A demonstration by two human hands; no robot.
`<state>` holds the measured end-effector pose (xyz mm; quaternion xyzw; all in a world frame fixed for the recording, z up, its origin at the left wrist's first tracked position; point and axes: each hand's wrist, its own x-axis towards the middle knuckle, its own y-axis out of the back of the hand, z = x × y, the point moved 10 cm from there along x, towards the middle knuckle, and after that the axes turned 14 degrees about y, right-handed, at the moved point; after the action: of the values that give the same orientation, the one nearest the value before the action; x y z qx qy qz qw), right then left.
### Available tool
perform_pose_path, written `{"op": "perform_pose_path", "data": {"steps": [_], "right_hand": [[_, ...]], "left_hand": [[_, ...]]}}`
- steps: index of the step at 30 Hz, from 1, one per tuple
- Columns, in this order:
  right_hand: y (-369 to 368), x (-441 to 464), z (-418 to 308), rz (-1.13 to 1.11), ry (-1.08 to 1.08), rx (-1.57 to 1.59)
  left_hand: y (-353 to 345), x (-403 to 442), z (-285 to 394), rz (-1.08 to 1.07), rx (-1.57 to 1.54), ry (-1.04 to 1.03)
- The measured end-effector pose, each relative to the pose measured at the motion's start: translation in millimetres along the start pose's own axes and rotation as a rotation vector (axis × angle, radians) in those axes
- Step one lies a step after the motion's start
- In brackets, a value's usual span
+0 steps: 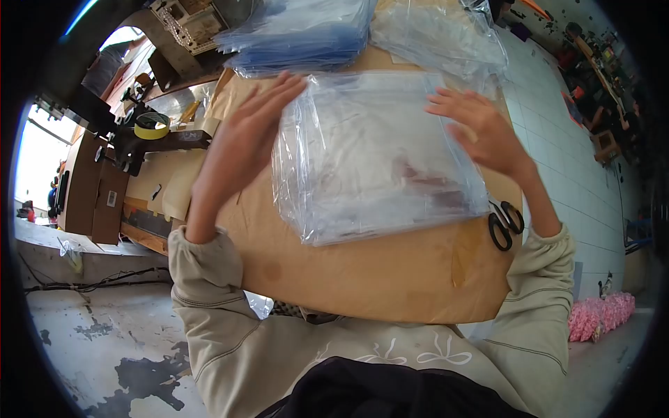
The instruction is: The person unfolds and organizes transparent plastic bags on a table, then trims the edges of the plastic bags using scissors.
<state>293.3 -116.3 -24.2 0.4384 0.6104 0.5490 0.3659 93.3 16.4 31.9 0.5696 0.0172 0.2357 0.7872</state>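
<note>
On the tan, paper-like covering of the worktable (362, 285), I have a stack of flat, clear plastic layers (362, 139) between the two hands; whether they are bags or sheets, I cannot tell. A tall brown cardboard box (108, 188) stands off to the left, its contents hidden from me. The stack looks glossy and wrinkled, its left side ragged, with a reddish-brown patch toward the near right, perhaps a reflection. My left hand (258, 122) is by its far left edge, fingers straight; my right hand (481, 132) is over its right edge, fingers parted. Both are open, holding nothing; contact I cannot judge. Black-handled metal scissors (506, 224) lie just beside the near right corner. A broad tan strip runs from stack to near table edge; a bluish clear plastic pile (300, 45) bounds the far side.
</note>
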Motion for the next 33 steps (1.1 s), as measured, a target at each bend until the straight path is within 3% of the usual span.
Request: {"op": "perform_pose_path", "data": {"steps": [2,5,11,12,16,19,23,26,29,33], "right_hand": [[12.9,20.7,-53.5,0.183,0.023,-0.079],[-73.4,33.6,-44.8,0.102,-0.073,-0.057],[-70.9,33.1,-40.4,0.088,-0.140,-0.058],[-70.9,32.4,-40.2,0.085,-0.149,-0.057],[-72.8,33.7,-40.5,0.072,-0.141,-0.043],[-72.6,34.9,-38.1,0.061,-0.142,-0.041],[-74.1,30.8,-37.5,0.050,-0.177,-0.034],[-73.8,30.5,-36.9,0.070,-0.199,-0.036],[-72.2,29.0,-35.3,0.073,-0.203,-0.060],[-77.5,27.6,-34.8,0.049,-0.225,-0.083]], "left_hand": [[-12.3,-4.4,33.5,0.076,-0.013,-0.036],[-115.4,-11.2,-5.7,-0.061,0.218,0.128],[-108.9,-6.2,-14.6,-0.076,0.168,0.266],[-105.2,-3.7,-21.1,-0.165,0.236,0.357],[-80.9,29.1,-47.6,0.108,0.601,0.283],[-92.6,41.7,-65.3,0.108,0.271,0.277],[-104.5,43.0,-75.5,-0.061,0.375,0.420],[-109.6,50.5,-77.7,-0.046,0.447,0.469],[-108.9,47.7,-78.4,0.094,0.418,0.443],[-97.9,36.6,-73.4,0.248,0.382,0.256]]}}
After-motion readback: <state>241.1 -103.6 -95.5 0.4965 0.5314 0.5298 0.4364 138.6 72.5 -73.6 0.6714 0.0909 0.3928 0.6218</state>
